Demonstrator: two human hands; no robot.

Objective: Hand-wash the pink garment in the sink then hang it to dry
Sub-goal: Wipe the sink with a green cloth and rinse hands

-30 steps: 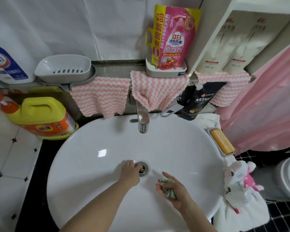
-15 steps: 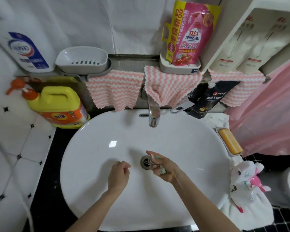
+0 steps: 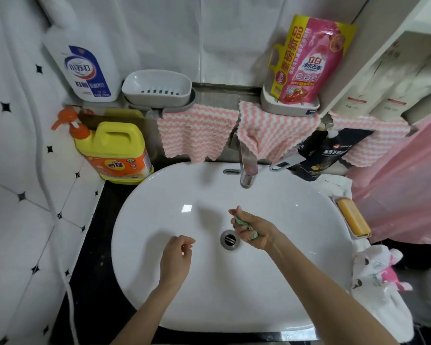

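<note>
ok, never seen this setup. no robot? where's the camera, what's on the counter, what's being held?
No robot here: a person works with bare hands. There is one view only, a wide-angle camera on the person's head looking down, so the arms enter from the bottom edge. The left hand hangs over the white sink, fingers loosely curled, holding nothing. The right hand grips a small crumpled green wad beside the drain, in front of the faucet; what the wad is I cannot tell. Around the basin: a yellow detergent jug on the left, an orange soap bar in its dish on the right, a white-and-pink cloth draped at the sink's right edge, and pink striped cloths hanging behind.
</note>
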